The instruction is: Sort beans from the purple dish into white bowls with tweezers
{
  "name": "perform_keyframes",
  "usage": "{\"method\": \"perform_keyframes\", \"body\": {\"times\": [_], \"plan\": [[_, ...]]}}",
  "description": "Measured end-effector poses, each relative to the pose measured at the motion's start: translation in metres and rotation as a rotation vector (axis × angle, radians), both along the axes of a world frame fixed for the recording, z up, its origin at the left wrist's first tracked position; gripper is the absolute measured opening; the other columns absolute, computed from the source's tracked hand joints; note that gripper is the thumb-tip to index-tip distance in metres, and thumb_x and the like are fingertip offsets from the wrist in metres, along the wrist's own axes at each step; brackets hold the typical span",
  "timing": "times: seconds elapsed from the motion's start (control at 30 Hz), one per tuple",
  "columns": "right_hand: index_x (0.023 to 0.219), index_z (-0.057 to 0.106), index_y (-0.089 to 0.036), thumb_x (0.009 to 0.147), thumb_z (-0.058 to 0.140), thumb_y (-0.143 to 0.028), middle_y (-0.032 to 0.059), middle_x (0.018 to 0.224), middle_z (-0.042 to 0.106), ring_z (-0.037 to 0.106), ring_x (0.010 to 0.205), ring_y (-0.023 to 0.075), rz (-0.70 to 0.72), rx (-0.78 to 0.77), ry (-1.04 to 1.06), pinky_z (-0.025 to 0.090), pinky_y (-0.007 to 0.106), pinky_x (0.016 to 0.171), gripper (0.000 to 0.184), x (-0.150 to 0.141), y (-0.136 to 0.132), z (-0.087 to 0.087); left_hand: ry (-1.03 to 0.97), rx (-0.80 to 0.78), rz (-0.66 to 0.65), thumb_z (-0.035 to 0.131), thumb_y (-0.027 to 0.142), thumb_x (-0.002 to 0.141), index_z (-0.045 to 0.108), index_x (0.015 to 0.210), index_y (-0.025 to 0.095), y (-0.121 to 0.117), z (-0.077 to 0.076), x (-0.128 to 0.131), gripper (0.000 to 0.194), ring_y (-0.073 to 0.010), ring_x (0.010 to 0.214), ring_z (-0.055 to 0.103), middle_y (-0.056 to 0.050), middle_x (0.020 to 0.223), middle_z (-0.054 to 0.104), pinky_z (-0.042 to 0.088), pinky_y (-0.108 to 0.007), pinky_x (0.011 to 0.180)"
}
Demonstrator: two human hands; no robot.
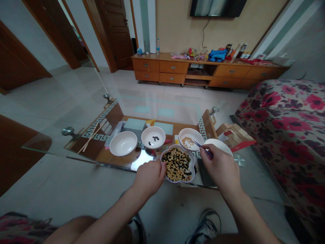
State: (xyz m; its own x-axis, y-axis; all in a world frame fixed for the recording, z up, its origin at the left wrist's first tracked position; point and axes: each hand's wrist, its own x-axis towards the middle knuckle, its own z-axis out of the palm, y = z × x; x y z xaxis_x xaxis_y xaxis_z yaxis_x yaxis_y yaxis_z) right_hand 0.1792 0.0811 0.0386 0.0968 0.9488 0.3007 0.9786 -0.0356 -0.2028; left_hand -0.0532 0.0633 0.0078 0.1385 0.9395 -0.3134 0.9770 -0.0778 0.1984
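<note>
The left hand point(149, 177) grips the left rim of a flower-shaped dish point(193, 169) filled with mixed yellow and dark beans, at the near edge of the glass surface point(122, 163). The right hand point(221, 166), apart from it, pinches dark tweezers point(203, 148), whose tips reach into a white bowl of yellow beans point(191, 132) just beyond the dish; whether they grip a bean is too small to tell. Left of that bowl stands one with a few black beans point(154, 138), then another white bowl point(123, 144). A fourth bowl point(220, 145) is partly hidden behind the right hand. Wooden chopsticks point(93, 136) lie far left.
</note>
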Motion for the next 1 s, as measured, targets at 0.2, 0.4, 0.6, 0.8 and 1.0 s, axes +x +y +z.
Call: {"method": "perform_keyframes", "body": {"times": [0.2,0.4,0.6,0.8,1.0], "plan": [[0.098,0.077,-0.024,0.094,0.056,-0.042,0.0081,0.076,0.077,0.069,0.063,0.0239,-0.02,0.012,0.032,0.031,0.029,0.053,0.028,0.0009,0.0003,-0.0008,-0.008,-0.011,0.002,0.023,0.044,0.105,0.07,0.099,0.017,0.0002,0.0012,0.0001,0.055,-0.0294,0.087,0.073,-0.014,0.094,0.076,0.053,-0.04,0.075],[0.099,0.077,-0.024,0.093,0.056,-0.041,0.008,0.076,0.077,0.07,0.064,0.0244,-0.013,0.012,0.076,0.035,0.03,0.054,0.028,0.0018,0.0009,-0.0031,-0.003,-0.018,0.006,0.023,0.045,0.105,0.07,0.103,0.016,0.0002,0.0005,0.0,0.055,-0.0285,0.087,0.073,-0.015,0.095,0.076,0.053,-0.039,0.077],[0.093,0.077,-0.023,0.091,0.058,-0.042,0.0059,0.077,0.077,0.072,0.068,0.0228,0.088,-0.009,0.312,0.045,0.03,0.062,0.027,0.0006,0.0031,-0.0017,-0.008,-0.003,0.004,0.023,0.045,0.105,0.07,0.103,0.017,0.0001,-0.0007,-0.0003,0.055,-0.0299,0.086,0.073,-0.014,0.094,0.076,0.054,-0.041,0.076],[0.085,0.075,-0.022,0.089,0.057,-0.038,0.0015,0.064,0.071,0.064,0.057,0.0165,0.326,-0.197,0.461,0.043,0.026,0.056,0.024,-0.0039,0.0024,0.0019,-0.016,-0.022,0.021,0.024,0.045,0.105,0.07,0.106,0.016,0.0004,-0.0007,0.0003,0.054,-0.0285,0.088,0.073,-0.014,0.095,0.076,0.053,-0.039,0.078],[0.086,0.075,-0.022,0.086,0.059,-0.03,-0.0002,0.064,0.069,0.06,0.055,0.0141,0.432,-0.387,0.446,0.041,0.025,0.055,0.018,-0.0067,0.0006,-0.0049,-0.023,-0.014,0.002,0.022,0.045,0.105,0.07,0.102,0.017,0.0003,-0.0002,-0.0001,0.056,-0.029,0.088,0.073,-0.014,0.095,0.076,0.053,-0.041,0.078]]}}
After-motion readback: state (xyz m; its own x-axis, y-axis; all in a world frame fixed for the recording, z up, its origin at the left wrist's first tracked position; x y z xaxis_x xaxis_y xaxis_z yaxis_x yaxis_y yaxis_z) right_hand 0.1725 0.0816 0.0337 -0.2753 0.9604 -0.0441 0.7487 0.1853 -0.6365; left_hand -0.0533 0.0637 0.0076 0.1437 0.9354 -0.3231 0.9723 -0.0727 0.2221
